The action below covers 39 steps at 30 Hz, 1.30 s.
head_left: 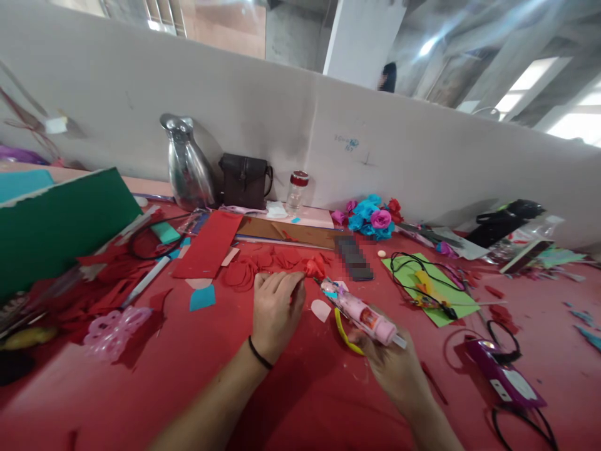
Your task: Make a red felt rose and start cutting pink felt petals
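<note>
My left hand (278,308), with a dark band at the wrist, is closed in a pinch at a small red paper flower (316,267). The fingertips partly hide where they grip it. Wrapped in my right hand (392,360) is a pink hot glue gun (359,311) with a yellow trigger (346,335). A clear glue stick pokes out of its back end. The gun's nozzle points at the flower and is close to it; whether they touch I cannot tell. Red petal pieces (241,270) lie just beyond my left hand, and a pale pink petal (321,311) lies between both hands.
Behind the work stand a metal jug (188,166), a dark bag (245,181), a glass jar (297,191) and a paper flower bunch (373,216). A phone (353,258) lies near the gun. To the right are a green sheet (439,316) and a purple power strip (504,376) with cords.
</note>
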Each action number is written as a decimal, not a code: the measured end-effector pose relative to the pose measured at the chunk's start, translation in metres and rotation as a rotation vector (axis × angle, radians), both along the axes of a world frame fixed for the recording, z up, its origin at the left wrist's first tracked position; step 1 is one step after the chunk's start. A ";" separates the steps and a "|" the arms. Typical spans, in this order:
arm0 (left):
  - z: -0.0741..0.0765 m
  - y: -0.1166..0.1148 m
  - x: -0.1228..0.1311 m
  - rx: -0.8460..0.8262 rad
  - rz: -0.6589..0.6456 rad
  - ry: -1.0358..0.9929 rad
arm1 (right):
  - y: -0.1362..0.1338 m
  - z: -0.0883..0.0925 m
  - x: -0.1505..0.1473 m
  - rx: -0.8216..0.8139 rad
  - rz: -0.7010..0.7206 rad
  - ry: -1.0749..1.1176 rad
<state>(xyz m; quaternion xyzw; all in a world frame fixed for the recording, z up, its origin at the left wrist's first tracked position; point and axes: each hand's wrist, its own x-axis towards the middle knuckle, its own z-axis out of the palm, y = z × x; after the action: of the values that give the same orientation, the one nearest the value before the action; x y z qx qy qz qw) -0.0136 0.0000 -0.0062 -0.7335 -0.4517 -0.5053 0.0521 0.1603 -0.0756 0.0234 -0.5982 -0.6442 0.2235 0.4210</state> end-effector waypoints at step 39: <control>-0.002 -0.001 0.001 0.048 0.017 0.071 | 0.002 -0.005 -0.001 0.125 0.020 -0.051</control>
<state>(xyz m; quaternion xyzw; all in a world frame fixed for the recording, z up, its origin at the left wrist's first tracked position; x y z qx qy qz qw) -0.0127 -0.0009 -0.0083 -0.7456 -0.4434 -0.4893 0.0897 0.1597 -0.0741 0.0183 -0.5697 -0.6735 0.1717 0.4386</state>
